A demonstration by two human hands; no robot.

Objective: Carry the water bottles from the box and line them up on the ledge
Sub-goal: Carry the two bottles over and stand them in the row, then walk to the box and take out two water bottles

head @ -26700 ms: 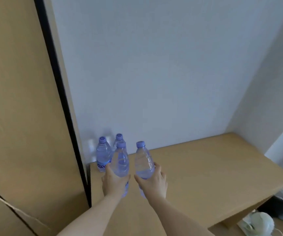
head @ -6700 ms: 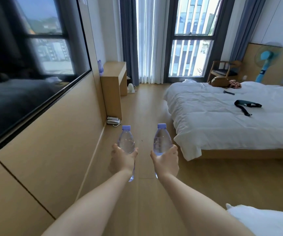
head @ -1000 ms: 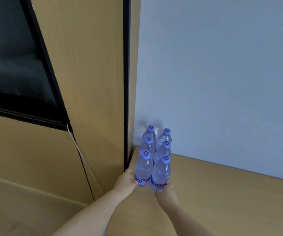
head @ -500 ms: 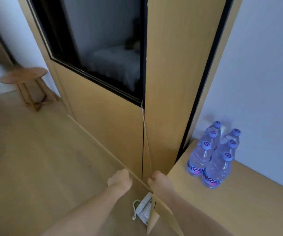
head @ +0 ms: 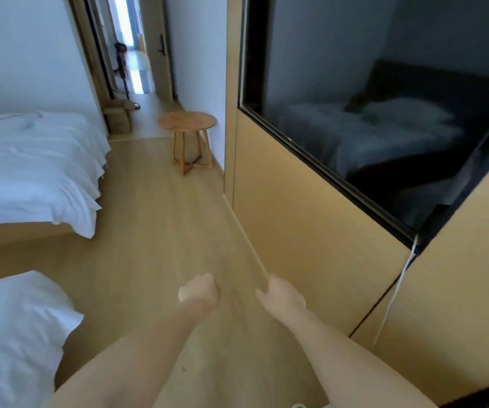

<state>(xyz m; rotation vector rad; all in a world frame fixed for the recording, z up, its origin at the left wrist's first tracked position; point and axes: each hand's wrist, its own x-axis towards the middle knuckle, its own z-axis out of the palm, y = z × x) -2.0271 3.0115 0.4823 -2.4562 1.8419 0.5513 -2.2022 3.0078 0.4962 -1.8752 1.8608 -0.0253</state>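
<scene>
Water bottles out of view; left hand and right hand hold nothing.

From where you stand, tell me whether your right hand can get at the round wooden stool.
Probably not: the right hand hangs well short of the stool, with bare floor between.

bedroom, hotel-like: white-duvet bed, round wooden side table, light wood floor, wall-mounted black tv screen.
</scene>
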